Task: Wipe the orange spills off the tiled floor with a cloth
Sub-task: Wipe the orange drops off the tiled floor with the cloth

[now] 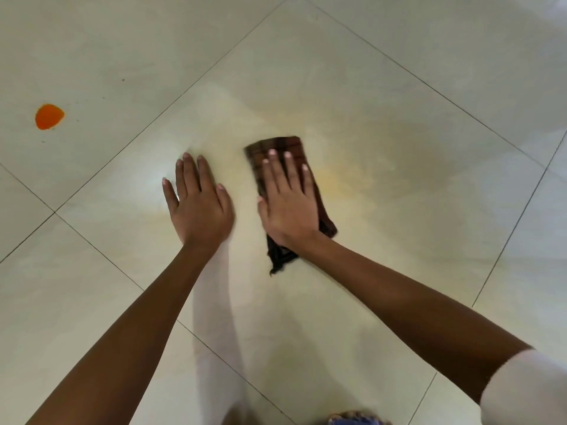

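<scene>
The right hand [287, 197] lies flat on a dark brown checked cloth [290, 146], fingers straight and spread, pressing it against the pale tiled floor [399, 72]. The cloth is folded into a long strip that sticks out past the fingertips and trails out under the wrist, its near end crumpled. Just beside it, the left hand [199, 207] is also open, palm down on the bare tile and touching no cloth. A faint yellowish smear [333, 179] spreads over the tile to the right of the cloth (brightest right at the cloth's edge). Well apart, on the next tile at far left, sits a solid orange spill [49, 116]. A white sleeve [527, 391] covers the right upper arm.
</scene>
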